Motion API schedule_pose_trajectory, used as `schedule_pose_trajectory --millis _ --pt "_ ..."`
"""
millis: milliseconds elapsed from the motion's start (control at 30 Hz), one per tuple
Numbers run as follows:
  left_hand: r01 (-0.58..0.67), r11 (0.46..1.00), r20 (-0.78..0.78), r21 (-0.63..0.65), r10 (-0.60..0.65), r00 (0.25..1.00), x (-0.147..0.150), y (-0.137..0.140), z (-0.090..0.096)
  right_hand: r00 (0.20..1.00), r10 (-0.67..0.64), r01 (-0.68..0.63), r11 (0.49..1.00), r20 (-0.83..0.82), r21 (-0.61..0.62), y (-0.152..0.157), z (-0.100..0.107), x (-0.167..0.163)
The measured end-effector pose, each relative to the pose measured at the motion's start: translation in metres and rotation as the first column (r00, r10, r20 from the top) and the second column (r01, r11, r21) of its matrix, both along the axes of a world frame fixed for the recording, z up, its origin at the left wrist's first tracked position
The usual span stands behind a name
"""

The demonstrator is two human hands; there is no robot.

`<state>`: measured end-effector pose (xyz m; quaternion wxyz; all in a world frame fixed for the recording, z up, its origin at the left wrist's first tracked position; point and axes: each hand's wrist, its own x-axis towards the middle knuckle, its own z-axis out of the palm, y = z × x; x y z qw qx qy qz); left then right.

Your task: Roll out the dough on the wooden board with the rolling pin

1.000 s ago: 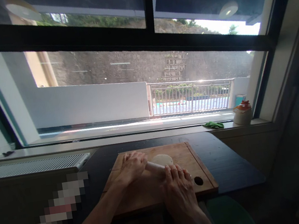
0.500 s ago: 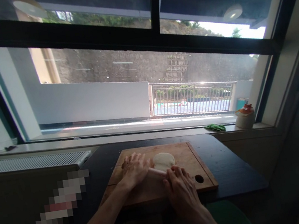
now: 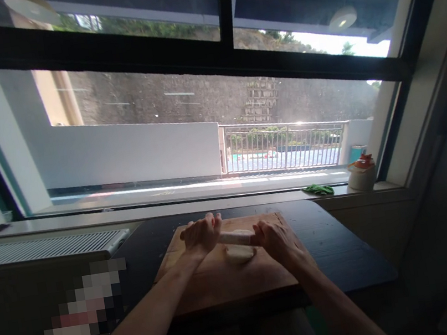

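Note:
A pale wooden rolling pin (image 3: 235,237) lies across a flattened round of white dough (image 3: 240,253), covering its middle so that dough shows in front and a little behind. My left hand (image 3: 205,233) is closed around the pin's left part, its end poking out beyond the fingers. On the right end, my right hand (image 3: 271,236) is wrapped over the pin. Beneath them is a wooden cutting board (image 3: 233,286), whose right side is partly hidden by my right forearm.
The board rests on a dark table (image 3: 341,256) beneath a wide window. On the sill are a green cloth (image 3: 318,190) and a pale container with a reddish top (image 3: 361,175). A radiator (image 3: 46,247) stands left, and a blurred-out patch (image 3: 85,311) lies below it.
Both hands have pushed the rolling pin away from me, from the dough's near edge onto its far part. My fingers went from stretched out flat to curled around the pin.

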<state>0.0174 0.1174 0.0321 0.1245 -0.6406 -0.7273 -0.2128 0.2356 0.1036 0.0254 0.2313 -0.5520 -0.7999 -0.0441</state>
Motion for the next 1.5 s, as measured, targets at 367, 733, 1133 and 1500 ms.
schedule_pose_trajectory --millis 367,733,1133,1500 --pt "0.053 0.998 -0.124 -0.031 -0.056 0.991 0.014 -0.006 -0.014 0.996 -0.006 0.012 0.998 0.094 -0.065 0.032 -0.006 0.004" --pt "0.053 0.981 -0.054 -0.187 -0.064 0.996 0.013 -0.008 -0.008 0.988 -0.095 0.111 0.985 0.12 -0.135 0.026 -0.003 -0.006" --pt "0.163 0.985 -0.171 -0.06 -0.171 0.97 0.024 -0.045 -0.017 1.0 -0.023 0.024 1.0 0.016 -0.018 0.003 -0.014 0.007" --pt "0.083 0.964 -0.069 -0.254 -0.104 0.992 0.023 -0.021 -0.004 0.985 -0.108 0.131 0.973 0.131 -0.188 0.044 0.004 -0.014"
